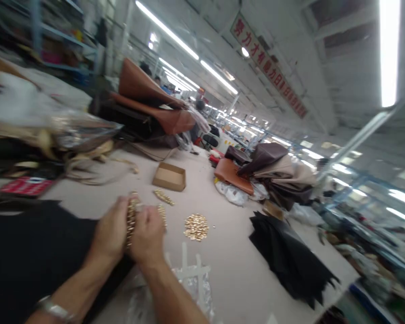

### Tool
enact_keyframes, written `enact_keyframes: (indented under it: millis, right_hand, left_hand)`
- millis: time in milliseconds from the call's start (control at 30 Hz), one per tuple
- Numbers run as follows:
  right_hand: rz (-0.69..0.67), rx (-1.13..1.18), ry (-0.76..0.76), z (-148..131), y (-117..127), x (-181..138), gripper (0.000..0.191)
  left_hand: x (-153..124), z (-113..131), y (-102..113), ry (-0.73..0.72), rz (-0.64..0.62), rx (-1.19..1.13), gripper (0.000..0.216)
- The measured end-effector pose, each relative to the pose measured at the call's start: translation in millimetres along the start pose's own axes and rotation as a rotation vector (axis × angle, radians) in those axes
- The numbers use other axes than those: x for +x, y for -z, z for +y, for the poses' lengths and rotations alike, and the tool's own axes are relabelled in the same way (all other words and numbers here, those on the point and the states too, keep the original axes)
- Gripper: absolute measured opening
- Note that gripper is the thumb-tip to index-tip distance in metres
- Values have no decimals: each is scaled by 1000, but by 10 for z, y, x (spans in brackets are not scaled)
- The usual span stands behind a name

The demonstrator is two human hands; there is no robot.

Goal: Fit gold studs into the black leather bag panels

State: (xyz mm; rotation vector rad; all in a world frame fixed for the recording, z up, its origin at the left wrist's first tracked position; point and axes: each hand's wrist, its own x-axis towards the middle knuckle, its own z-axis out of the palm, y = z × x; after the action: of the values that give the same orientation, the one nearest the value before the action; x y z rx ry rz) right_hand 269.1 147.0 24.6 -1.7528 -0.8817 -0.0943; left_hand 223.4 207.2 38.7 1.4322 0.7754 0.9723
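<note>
A gold-coloured chain [131, 220] stands upright between my two hands, its links blurred. My left hand [112, 227] is closed against its left side, and a metal band circles that wrist. My right hand [148, 234] presses from the other side with its fingers curled. Just beyond the hands lies a short bundle of gold chain [164, 197]. Another gold length [162, 215] shows partly behind my right hand. To the right, small gold metal pieces [196, 227] lie in a round heap, with one loose piece beside it. Black sheet material [37, 252] spreads beneath my left forearm.
An open cardboard box [168, 177] sits past the hands. Black cut pieces [290, 256] are stacked at the right. Brown and dark bags [236, 173] lie at the far right, with more brown leather [148, 99] piled at the left. A clear taped plastic bag [195, 283] lies near me.
</note>
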Motion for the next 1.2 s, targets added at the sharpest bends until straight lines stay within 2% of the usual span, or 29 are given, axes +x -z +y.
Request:
enact_keyframes:
  millis: [33, 200, 333, 667, 967, 1200]
  right_hand:
    - [17, 34, -46, 24, 14, -12, 40]
    - [-62, 201, -130, 178, 83, -40, 37]
    - [-69, 228, -162, 147, 138, -67, 34]
    - [-41, 172, -140, 52, 211, -101, 30]
    - [-26, 97, -67, 93, 152, -77, 37]
    - [-50, 182, -69, 130, 157, -88, 37]
  left_hand:
    - [-34, 6, -24, 2, 21, -18, 36]
    - [-104, -157, -94, 24, 68, -36, 29]
    - [-181, -120, -101, 7, 51, -76, 24]
    - [-272, -119, -184, -20, 25, -99, 27]
    - [-114, -264, -159, -22, -97, -42, 46]
    - [-128, -231, -131, -33, -122, 127, 34]
